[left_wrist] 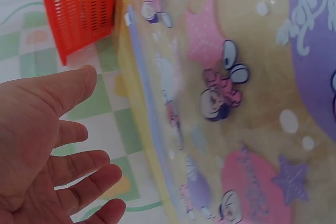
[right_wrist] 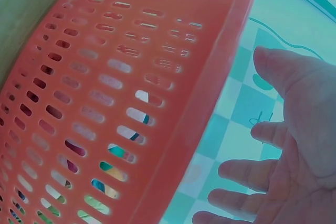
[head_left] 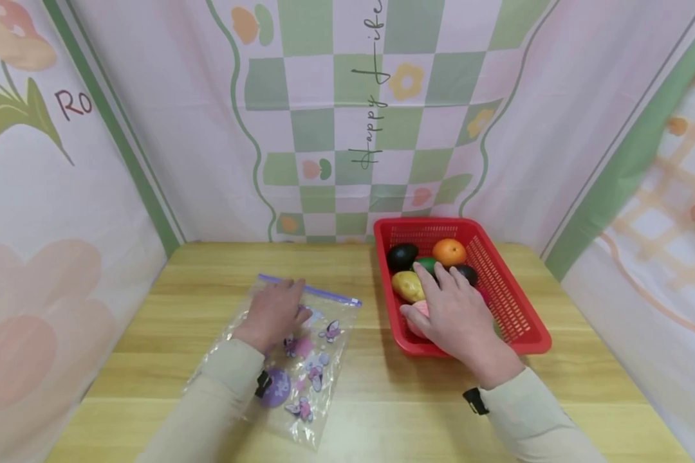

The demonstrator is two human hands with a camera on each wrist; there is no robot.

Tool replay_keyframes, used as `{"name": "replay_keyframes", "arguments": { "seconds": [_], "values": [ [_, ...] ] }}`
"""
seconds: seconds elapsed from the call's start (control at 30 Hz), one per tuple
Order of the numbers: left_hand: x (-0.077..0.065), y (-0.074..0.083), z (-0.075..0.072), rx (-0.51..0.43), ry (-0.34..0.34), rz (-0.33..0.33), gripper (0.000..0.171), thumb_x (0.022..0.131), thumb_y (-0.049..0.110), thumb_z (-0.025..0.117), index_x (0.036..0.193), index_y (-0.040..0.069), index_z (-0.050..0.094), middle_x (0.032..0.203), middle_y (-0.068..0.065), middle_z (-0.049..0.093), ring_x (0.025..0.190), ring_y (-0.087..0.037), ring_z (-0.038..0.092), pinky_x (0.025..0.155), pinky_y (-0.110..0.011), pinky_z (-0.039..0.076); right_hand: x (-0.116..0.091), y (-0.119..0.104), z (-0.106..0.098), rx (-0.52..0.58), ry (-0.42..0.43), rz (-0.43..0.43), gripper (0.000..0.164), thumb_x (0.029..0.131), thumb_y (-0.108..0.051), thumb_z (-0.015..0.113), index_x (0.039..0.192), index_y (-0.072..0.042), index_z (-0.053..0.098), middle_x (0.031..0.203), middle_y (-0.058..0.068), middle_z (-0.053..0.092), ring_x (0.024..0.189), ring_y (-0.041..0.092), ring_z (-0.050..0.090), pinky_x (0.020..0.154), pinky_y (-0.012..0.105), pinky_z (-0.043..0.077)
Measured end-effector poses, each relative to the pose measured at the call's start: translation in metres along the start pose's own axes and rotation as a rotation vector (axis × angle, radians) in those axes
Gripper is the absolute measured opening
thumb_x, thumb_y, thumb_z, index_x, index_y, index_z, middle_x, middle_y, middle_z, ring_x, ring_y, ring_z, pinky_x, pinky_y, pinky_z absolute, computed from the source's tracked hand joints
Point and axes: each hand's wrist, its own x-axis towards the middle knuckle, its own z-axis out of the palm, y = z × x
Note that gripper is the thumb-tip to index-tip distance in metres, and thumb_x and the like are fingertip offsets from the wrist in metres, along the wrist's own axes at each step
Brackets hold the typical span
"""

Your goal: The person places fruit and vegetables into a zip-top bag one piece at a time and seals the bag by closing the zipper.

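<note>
A clear zip bag (head_left: pixel 331 376) with cartoon prints and a purple zip strip lies flat on the table. My left hand (head_left: pixel 275 313) is over the bag's upper part, its fingers loosely extended; in the left wrist view they look apart from the bag. Over the near part of a red basket (head_left: pixel 500 289) is my right hand (head_left: pixel 460 321), fingers spread and holding nothing visible. Inside the basket are an orange (head_left: pixel 449 251), a yellow potato-like piece (head_left: pixel 407 287), a pink round piece (head_left: pixel 417 321) partly under the hand, and a dark oval piece (head_left: pixel 402 256).
The wooden table (head_left: pixel 179 302) backs onto a hanging cloth (head_left: pixel 347 128) with a green check pattern. More cloth hangs at the left and right. In the basket, a green piece (head_left: pixel 425 265) and another dark piece (head_left: pixel 468 275) lie by the orange.
</note>
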Motion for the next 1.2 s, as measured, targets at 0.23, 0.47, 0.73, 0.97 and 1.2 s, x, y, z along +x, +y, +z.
{"name": "replay_keyframes", "arguments": {
  "seconds": [0.23, 0.47, 0.73, 0.97, 1.2],
  "values": [
    [0.015, -0.002, 0.019, 0.024, -0.034, 0.005, 0.048, 0.09, 0.042, 0.062, 0.122, 0.006, 0.058, 0.114, -0.012, 0.063, 0.103, -0.033, 0.06, 0.088, -0.052, 0.051, -0.001, -0.002, 0.001, 0.002, -0.008, -0.001, 0.085, 0.086, -0.061, 0.055, 0.153, -0.017, 0.026, 0.15, 0.023, 0.034, 0.134, 0.048, 0.03, 0.101, 0.069, 0.031],
    [0.026, 0.0, 0.027, -0.006, -0.101, 0.01, 0.022, 0.089, 0.037, 0.066, 0.088, 0.016, 0.056, 0.085, 0.001, 0.059, 0.08, -0.02, 0.058, 0.071, -0.037, 0.052, -0.003, -0.003, 0.002, 0.002, -0.01, -0.012, 0.085, 0.086, -0.06, 0.057, 0.153, -0.017, 0.028, 0.149, 0.023, 0.036, 0.134, 0.049, 0.03, 0.102, 0.067, 0.031],
    [0.034, 0.003, 0.033, -0.033, -0.109, 0.011, 0.018, 0.09, 0.03, 0.065, 0.098, 0.015, 0.059, 0.099, -0.006, 0.064, 0.09, -0.027, 0.061, 0.075, -0.043, 0.053, -0.006, -0.006, 0.001, 0.01, -0.016, -0.009, 0.086, 0.084, -0.06, 0.059, 0.153, -0.019, 0.027, 0.15, 0.021, 0.035, 0.135, 0.047, 0.029, 0.1, 0.068, 0.034],
    [0.037, 0.003, 0.038, -0.056, -0.103, -0.007, 0.025, 0.092, 0.022, 0.058, 0.115, 0.012, 0.06, 0.12, -0.013, 0.061, 0.104, -0.035, 0.059, 0.086, -0.049, 0.052, -0.007, -0.007, 0.002, 0.013, -0.003, -0.016, 0.085, 0.085, -0.06, 0.059, 0.153, -0.018, 0.028, 0.149, 0.022, 0.036, 0.134, 0.047, 0.03, 0.099, 0.068, 0.035],
    [0.041, 0.003, 0.042, -0.041, -0.127, -0.002, 0.027, 0.091, 0.022, 0.059, 0.116, 0.011, 0.06, 0.127, -0.015, 0.056, 0.105, -0.036, 0.059, 0.089, -0.048, 0.051, -0.008, -0.008, 0.002, 0.02, 0.009, -0.025, 0.085, 0.085, -0.059, 0.06, 0.153, -0.019, 0.029, 0.148, 0.022, 0.037, 0.134, 0.047, 0.031, 0.1, 0.067, 0.035]
  ]
}}
